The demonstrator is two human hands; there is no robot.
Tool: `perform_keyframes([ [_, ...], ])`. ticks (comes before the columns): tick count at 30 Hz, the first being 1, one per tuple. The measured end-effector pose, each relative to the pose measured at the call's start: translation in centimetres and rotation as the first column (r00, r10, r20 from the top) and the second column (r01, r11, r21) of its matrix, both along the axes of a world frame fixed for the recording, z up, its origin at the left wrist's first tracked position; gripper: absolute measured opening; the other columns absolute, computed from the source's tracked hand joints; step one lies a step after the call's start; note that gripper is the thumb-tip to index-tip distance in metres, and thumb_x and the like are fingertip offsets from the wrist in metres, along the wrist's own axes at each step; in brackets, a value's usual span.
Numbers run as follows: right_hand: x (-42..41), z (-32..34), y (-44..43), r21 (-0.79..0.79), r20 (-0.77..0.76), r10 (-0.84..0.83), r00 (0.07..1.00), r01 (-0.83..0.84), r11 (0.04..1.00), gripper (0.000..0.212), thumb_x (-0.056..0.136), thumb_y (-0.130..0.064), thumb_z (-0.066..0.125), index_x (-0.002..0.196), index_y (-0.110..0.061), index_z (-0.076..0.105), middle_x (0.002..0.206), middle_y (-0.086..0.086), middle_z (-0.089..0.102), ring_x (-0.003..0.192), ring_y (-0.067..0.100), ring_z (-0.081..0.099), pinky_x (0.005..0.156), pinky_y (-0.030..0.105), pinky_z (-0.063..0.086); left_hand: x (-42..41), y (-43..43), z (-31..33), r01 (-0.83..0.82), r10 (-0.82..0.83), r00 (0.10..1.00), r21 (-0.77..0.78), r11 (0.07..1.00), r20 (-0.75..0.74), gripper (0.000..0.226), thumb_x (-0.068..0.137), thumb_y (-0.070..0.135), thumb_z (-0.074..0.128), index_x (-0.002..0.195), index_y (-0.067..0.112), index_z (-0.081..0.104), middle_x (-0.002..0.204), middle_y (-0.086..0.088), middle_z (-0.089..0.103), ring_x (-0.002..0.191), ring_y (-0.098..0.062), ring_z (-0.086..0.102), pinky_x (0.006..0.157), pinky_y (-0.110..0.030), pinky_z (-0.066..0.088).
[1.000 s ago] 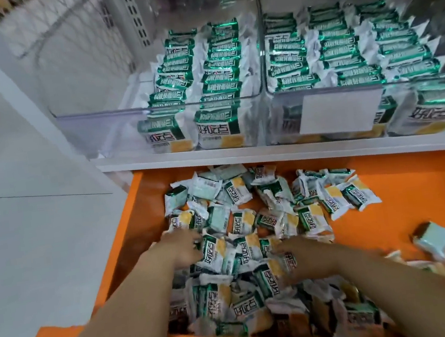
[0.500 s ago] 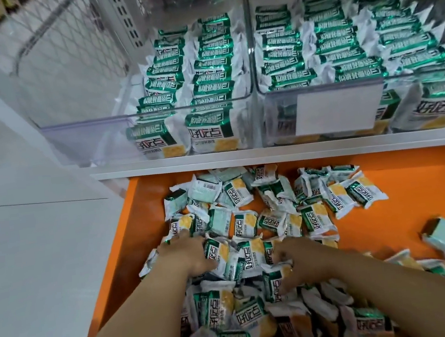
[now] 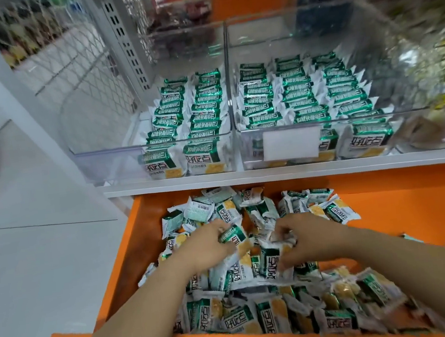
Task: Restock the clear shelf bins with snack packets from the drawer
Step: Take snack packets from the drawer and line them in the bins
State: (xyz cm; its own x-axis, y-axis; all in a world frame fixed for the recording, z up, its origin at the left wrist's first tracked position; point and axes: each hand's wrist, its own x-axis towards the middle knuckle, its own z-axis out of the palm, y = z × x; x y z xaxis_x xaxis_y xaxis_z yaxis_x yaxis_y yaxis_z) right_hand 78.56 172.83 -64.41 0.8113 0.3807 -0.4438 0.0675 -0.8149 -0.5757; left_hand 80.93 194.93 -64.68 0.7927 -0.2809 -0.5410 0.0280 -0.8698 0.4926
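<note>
A pale shop floor (image 3: 31,261) runs off to the left, and a wire mesh (image 3: 78,74) panel closes the end of the rack. On the white shelf (image 3: 272,174) in front of me two clear bins sit side by side, their walls touching. The left bin (image 3: 103,166) has two rows of green-and-white packets (image 3: 203,109) standing on edge toward its right side. The right bin (image 3: 331,124) has three such rows and a blank label (image 3: 291,143) on its front wall.

Below the shelf the orange drawer (image 3: 417,214) is pulled out, with a loose pile (image 3: 264,314) of the same packets heaped in its left and middle part. My left hand (image 3: 206,247) is down in the pile, fingers curled round one packet (image 3: 236,235). Just beside it my right hand (image 3: 311,238) pinches another packet (image 3: 272,263) between thumb and fingers, tilted up off the heap. The far right is too blurred to read.
</note>
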Motion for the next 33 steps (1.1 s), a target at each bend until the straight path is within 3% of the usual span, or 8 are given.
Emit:
perform_keyframes([
  [3,-1.4,4.0,-0.8,0.049,0.058,-0.02,0.998,0.017,0.999,0.037,0.075,-0.043,0.077,0.09,-0.023,0.05,0.095,-0.003,0.05,0.077,0.008,0.045,0.062,0.021,0.034,-1.6,-2.5,3.1,-0.009,0.011,1.0,-0.14,0.99,0.014,0.05,0.095,0.033,0.054,0.141,0.027,0.037,0.13,-0.002,0.05,0.094,-0.022,0.064,0.082,-0.032,0.051],
  [5,-2.6,6.1,-1.8,0.09,0.088,-0.083,0.993,0.075,0.993,0.043,0.076,-0.046,0.075,0.099,-0.017,0.054,0.102,0.0,0.053,0.088,0.015,0.05,0.071,0.024,0.04,-2.9,-3.9,5.2,-0.001,0.017,0.997,-0.216,0.976,0.071,0.048,0.096,0.031,0.053,0.142,0.026,0.038,0.14,0.0,0.047,0.091,-0.017,0.065,0.074,-0.026,0.05],
  [9,-5.3,8.6,-3.5,0.225,0.044,-0.249,0.967,0.233,0.946,0.051,0.066,-0.054,0.078,0.093,-0.016,0.058,0.099,-0.003,0.059,0.086,0.007,0.056,0.078,0.037,0.048,-5.4,-5.6,8.2,-0.024,0.076,0.982,-0.285,0.958,0.173,0.046,0.096,0.04,0.049,0.14,0.032,0.04,0.129,0.014,0.047,0.096,-0.019,0.063,0.071,-0.024,0.046],
  [12,-6.9,9.3,-4.1,0.321,-0.014,-0.34,0.94,0.326,0.889,0.057,0.057,-0.055,0.079,0.091,-0.014,0.059,0.092,0.001,0.064,0.071,0.011,0.061,0.065,0.034,0.051,-6.9,-6.4,9.2,-0.037,0.118,0.975,-0.381,0.924,0.191,0.035,0.096,0.043,0.047,0.13,0.034,0.048,0.116,0.023,0.049,0.076,0.008,0.054,0.058,-0.008,0.043],
  [18,-7.2,10.2,-5.2,0.424,-0.029,-0.447,0.894,0.416,0.804,0.033,0.069,-0.036,0.081,0.088,-0.018,0.06,0.087,-0.002,0.07,0.073,0.007,0.067,0.063,0.028,0.056,-8.0,-7.7,9.7,-0.089,0.183,0.974,-0.516,0.852,0.134,0.054,0.073,0.07,0.045,0.123,0.048,0.047,0.119,0.032,0.055,0.104,0.013,0.052,0.079,-0.009,0.039],
  [23,-6.4,10.4,-5.8,0.427,0.05,-0.496,0.867,0.43,0.795,0.03,0.071,-0.038,0.08,0.089,-0.02,0.063,0.089,-0.006,0.069,0.08,0.009,0.065,0.075,0.036,0.056,-7.4,-8.8,9.9,-0.107,0.213,0.97,-0.585,0.804,0.115,0.04,0.077,0.039,0.073,0.106,0.048,0.048,0.09,0.036,0.062,0.083,0.016,0.059,0.063,-0.003,0.043],
  [27,-5.7,10.7,-6.1,0.432,0.097,-0.478,0.873,0.396,0.811,0.031,0.07,-0.035,0.081,0.088,-0.021,0.061,0.088,-0.011,0.066,0.079,-0.002,0.059,0.068,0.018,0.05,-6.7,-9.2,9.6,-0.12,0.261,0.955,-0.624,0.773,0.139,0.043,0.081,0.027,0.073,0.111,0.045,0.049,0.091,0.033,0.065,0.083,0.011,0.061,0.064,-0.005,0.045],
  [33,-5.7,10.9,-6.5,0.447,0.1,-0.437,0.894,0.352,0.822,0.032,0.072,-0.028,0.082,0.094,-0.033,0.059,0.101,-0.017,0.065,0.092,-0.003,0.058,0.078,0.023,0.051,-5.8,-8.4,9.5,-0.133,0.266,0.958,-0.654,0.745,0.108,0.038,0.086,0.026,0.066,0.113,0.047,0.049,0.091,0.041,0.061,0.082,0.016,0.059,0.059,-0.003,0.044],
])
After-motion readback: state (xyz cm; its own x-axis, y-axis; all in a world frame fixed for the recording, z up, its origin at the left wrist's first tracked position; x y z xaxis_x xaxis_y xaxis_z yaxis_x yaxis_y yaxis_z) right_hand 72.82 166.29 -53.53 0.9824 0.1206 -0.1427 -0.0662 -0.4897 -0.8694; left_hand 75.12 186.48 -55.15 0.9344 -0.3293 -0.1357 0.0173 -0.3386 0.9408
